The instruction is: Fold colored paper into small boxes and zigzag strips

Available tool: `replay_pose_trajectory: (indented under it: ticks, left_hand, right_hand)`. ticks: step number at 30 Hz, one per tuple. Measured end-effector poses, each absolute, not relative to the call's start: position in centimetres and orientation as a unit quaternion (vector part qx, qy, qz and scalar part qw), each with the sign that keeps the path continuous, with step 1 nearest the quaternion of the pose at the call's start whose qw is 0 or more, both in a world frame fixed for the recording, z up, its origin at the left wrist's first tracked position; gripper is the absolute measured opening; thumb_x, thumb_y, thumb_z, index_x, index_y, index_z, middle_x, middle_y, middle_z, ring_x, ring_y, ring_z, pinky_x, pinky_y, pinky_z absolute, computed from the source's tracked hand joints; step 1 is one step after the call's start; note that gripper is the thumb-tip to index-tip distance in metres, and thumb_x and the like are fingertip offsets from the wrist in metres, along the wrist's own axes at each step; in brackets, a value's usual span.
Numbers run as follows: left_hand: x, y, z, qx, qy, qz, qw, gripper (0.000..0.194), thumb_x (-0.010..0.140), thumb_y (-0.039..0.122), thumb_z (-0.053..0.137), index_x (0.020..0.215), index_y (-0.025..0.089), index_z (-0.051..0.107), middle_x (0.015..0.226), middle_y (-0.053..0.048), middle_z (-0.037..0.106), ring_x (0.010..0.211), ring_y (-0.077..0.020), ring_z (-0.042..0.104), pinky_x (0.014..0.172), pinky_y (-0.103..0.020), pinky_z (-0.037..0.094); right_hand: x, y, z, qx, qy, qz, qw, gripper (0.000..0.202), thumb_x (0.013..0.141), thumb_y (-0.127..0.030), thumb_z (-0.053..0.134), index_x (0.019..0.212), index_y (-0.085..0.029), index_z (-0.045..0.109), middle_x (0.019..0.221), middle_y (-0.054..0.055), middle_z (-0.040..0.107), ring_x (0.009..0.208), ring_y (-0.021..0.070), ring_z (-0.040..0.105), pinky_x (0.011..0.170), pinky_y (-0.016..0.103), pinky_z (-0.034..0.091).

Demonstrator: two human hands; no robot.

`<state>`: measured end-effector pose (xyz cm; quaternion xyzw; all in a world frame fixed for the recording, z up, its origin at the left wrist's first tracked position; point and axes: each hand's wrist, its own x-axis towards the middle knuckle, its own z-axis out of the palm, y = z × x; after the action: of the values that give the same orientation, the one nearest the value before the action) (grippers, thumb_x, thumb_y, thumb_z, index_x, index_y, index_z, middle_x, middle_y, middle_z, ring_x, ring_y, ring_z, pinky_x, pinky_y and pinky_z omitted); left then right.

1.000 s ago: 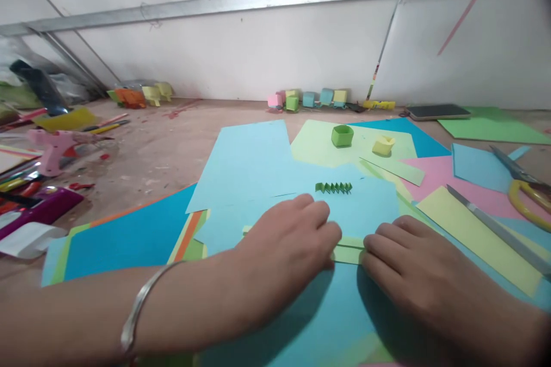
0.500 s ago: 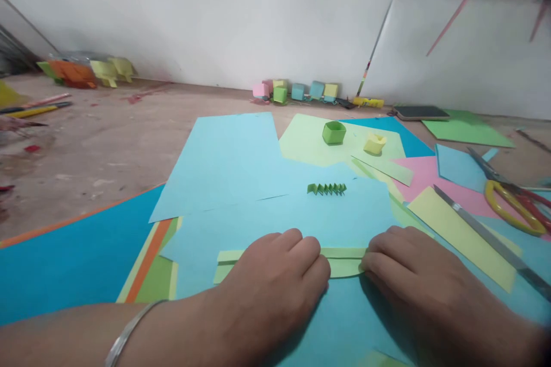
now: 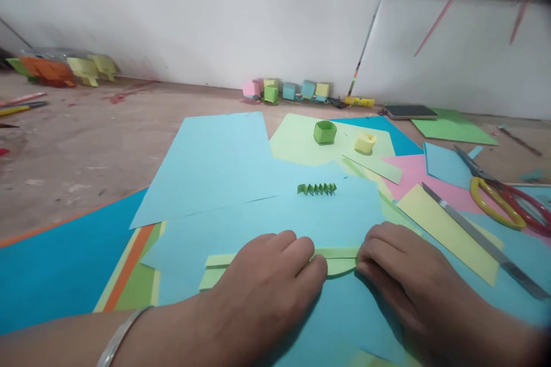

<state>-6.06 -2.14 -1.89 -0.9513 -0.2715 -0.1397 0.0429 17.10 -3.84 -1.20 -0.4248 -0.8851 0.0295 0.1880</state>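
A light green paper strip (image 3: 340,265) with a lengthwise fold lies across blue paper (image 3: 224,212) near the front. My left hand (image 3: 275,284), a bracelet on its wrist, is closed with its fingers pressed on the strip's middle. At the strip's right end my right hand (image 3: 400,275) pinches the paper, its thumb hidden. A zigzag-folded dark green strip (image 3: 317,189) sits just beyond my hands. Farther back, a small green paper box (image 3: 325,132) and a yellow folded paper piece (image 3: 365,143) rest on a pale green sheet (image 3: 290,137).
On the right lie red-and-yellow-handled scissors (image 3: 495,200), a metal blade (image 3: 482,238) and paper pieces. A phone (image 3: 411,112), a yellow tube (image 3: 360,101) and small paper cubes (image 3: 289,90) line the wall. Orange folded paper (image 3: 49,71) is at the back left.
The view has shifted slightly, so most things appear farther left. Both hands keep their hold on the light green strip, whose lower edge curves a little more between them.
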Motion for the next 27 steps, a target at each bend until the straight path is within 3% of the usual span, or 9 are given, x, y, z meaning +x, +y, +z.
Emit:
replay_pose_trajectory:
  ticks: [6, 15, 21, 27]
  left_hand:
    - [-6.4, -1.7, -1.3, -0.951, -0.278, -0.133, 0.007, 0.022, 0.089, 0.007, 0.049, 0.072, 0.018, 0.057, 0.067, -0.001, 0.055, 0.057, -0.0171, 0.04, 0.05, -0.032, 0.024]
    - [-5.5, -1.0, -0.7, -0.908, -0.38, -0.052, -0.169, 0.021, 0.094, 0.023, 0.051, 0.076, 0.018, 0.061, 0.074, -0.001, 0.061, 0.065, -0.0161, 0.049, 0.057, -0.027, 0.032]
    - [-5.0, -0.8, -0.5, -0.9, -0.406, -0.018, -0.157, 0.027, 0.095, 0.033, 0.05, 0.075, 0.018, 0.06, 0.071, -0.002, 0.059, 0.065, -0.0177, 0.048, 0.057, -0.029, 0.029]
    - [-4.3, -1.0, 0.2, -0.896, -0.425, 0.024, -0.126, 0.028, 0.095, 0.028, 0.044, 0.072, 0.018, 0.057, 0.071, -0.003, 0.059, 0.064, -0.0187, 0.048, 0.055, -0.03, 0.026]
  right_hand:
    - [17.2, -4.1, -1.4, -0.433, -0.885, 0.02, 0.168, 0.032, 0.096, -0.017, 0.04, 0.068, -0.017, 0.055, 0.067, 0.005, 0.052, 0.06, 0.0174, 0.045, 0.055, 0.031, 0.032]
    - [17.5, -3.7, -1.3, -0.495, -0.858, 0.026, 0.135, 0.024, 0.084, -0.021, 0.063, 0.064, -0.02, 0.049, 0.06, 0.0, 0.051, 0.055, 0.0152, 0.047, 0.051, 0.026, 0.032]
    - [17.5, -3.5, -1.1, -0.515, -0.847, 0.049, 0.125, 0.025, 0.081, -0.02, 0.068, 0.064, -0.02, 0.049, 0.06, -0.002, 0.052, 0.053, 0.0139, 0.047, 0.051, 0.025, 0.033]
    - [17.8, -3.4, -1.1, -0.526, -0.841, 0.066, 0.108, 0.024, 0.083, -0.022, 0.066, 0.065, -0.02, 0.051, 0.062, -0.001, 0.054, 0.056, 0.0153, 0.05, 0.052, 0.026, 0.035]
